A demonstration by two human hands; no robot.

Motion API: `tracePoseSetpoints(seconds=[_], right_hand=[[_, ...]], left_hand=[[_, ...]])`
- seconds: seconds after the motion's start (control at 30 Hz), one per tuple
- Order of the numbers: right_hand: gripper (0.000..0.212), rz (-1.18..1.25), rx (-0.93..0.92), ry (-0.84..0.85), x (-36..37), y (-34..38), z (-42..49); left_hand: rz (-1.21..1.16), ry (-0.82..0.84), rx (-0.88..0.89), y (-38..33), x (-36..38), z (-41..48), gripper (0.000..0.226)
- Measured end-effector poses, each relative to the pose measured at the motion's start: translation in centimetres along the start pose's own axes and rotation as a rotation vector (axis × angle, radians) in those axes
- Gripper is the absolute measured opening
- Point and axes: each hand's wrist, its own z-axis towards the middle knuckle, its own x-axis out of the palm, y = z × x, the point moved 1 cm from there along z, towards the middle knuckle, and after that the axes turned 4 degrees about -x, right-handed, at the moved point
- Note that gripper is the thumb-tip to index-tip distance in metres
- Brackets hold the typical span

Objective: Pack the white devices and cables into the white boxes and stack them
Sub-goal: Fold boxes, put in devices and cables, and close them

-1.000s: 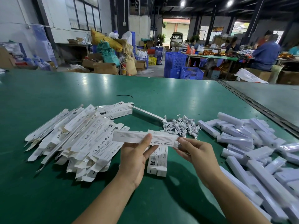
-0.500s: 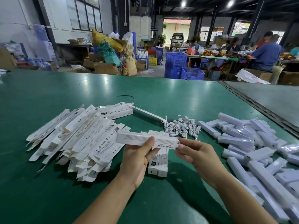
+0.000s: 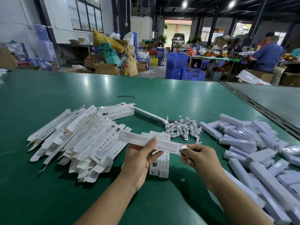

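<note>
My left hand (image 3: pixel 139 157) grips a long white box (image 3: pixel 134 137) held level above the green table (image 3: pixel 162 98). My right hand (image 3: pixel 197 155) pinches the box's right end, where a small flap or cable plug (image 3: pixel 184 147) shows. Two packed white boxes (image 3: pixel 159 161) lie side by side under the held box. A heap of flat, unfolded white boxes (image 3: pixel 78 137) lies to the left. A tangle of white cables (image 3: pixel 183 128) sits behind my hands. White devices in plastic sleeves (image 3: pixel 253 153) are piled at the right.
A single white device (image 3: pixel 148 114) lies between the flat boxes and the cables. A black cable tie (image 3: pixel 126 96) lies farther back. A metal seam (image 3: pixel 259 108) joins a second table at the right. Crates, sacks and seated workers fill the background.
The held box has shifted slightly right and down. My right fingers have moved from beside the box's end to pinching at its tip. The piles have not moved.
</note>
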Motion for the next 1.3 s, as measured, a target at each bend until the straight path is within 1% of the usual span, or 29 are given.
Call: tracePoseSetpoints(seconds=[0.07, 0.13, 0.2, 0.33, 0.37, 0.43, 0.5, 0.57, 0.63, 0.8, 0.9, 0.97, 1.07, 1.2, 1.27, 1.3], right_hand=[[0.009, 0.095, 0.036, 0.033, 0.3, 0.1, -0.1], [0.005, 0.191, 0.077, 0.131, 0.4, 0.6, -0.2], [0.014, 0.189, 0.102, 0.181, 0.4, 0.8, -0.1], [0.035, 0.133, 0.181, 0.204, -0.2, 0.6, 0.1], [0.035, 0.127, 0.197, 0.214, -0.5, 0.6, 0.1], [0.028, 0.141, 0.208, 0.222, -0.8, 0.7, 0.2], [0.028, 0.134, 0.189, 0.187, -0.6, 0.4, 0.2], [0.031, 0.112, 0.141, 0.120, -0.1, -0.2, 0.2], [0.030, 0.076, 0.082, 0.090, 0.3, -0.6, 0.0], [0.033, -0.094, -0.087, 0.213, 0.3, 0.0, -0.3], [0.029, -0.302, -0.253, 0.107, 0.0, 0.1, -0.1], [0.026, -0.431, -0.367, 0.077, -0.1, 0.1, -0.2], [0.019, -0.486, -0.455, 0.112, 0.2, 0.2, -0.7], [0.028, -0.645, -0.654, 0.178, 1.1, -0.1, -1.5], [0.027, -0.667, -0.684, 0.203, 1.0, -0.1, -1.7], [0.023, -0.673, -0.677, 0.229, 0.9, -0.1, -1.7]], left_hand=[[-0.015, -0.016, 0.006, -0.2, -0.1, 0.1, 0.042], [-0.029, -0.034, 0.004, -0.5, -0.3, 0.3, 0.037], [-0.038, -0.034, -0.001, -0.7, -0.4, 0.4, 0.030], [-0.014, -0.012, 0.009, -0.4, -0.5, 0.3, 0.021], [-0.007, -0.005, 0.011, -0.4, -0.6, 0.3, 0.021], [0.012, 0.011, 0.015, -0.3, -0.7, 0.3, 0.023], [0.049, 0.024, 0.018, -0.1, -0.7, 0.2, 0.029], [0.085, 0.026, 0.025, 0.1, -0.6, 0.2, 0.035], [0.074, 0.004, 0.022, 0.1, -0.7, 0.4, 0.034], [0.038, -0.069, 0.012, -0.5, -1.0, 0.9, 0.045], [0.081, -0.104, 0.058, -0.4, -1.0, 0.9, 0.042], [0.107, -0.120, 0.090, -0.5, -1.1, 1.0, 0.053], [0.154, -0.107, 0.131, -0.5, -1.2, 1.1, 0.072], [0.261, -0.088, 0.178, -0.2, -1.2, 1.1, 0.098], [0.288, -0.090, 0.189, -0.1, -1.1, 1.1, 0.108], [0.293, -0.093, 0.190, -0.1, -1.1, 1.1, 0.109]])
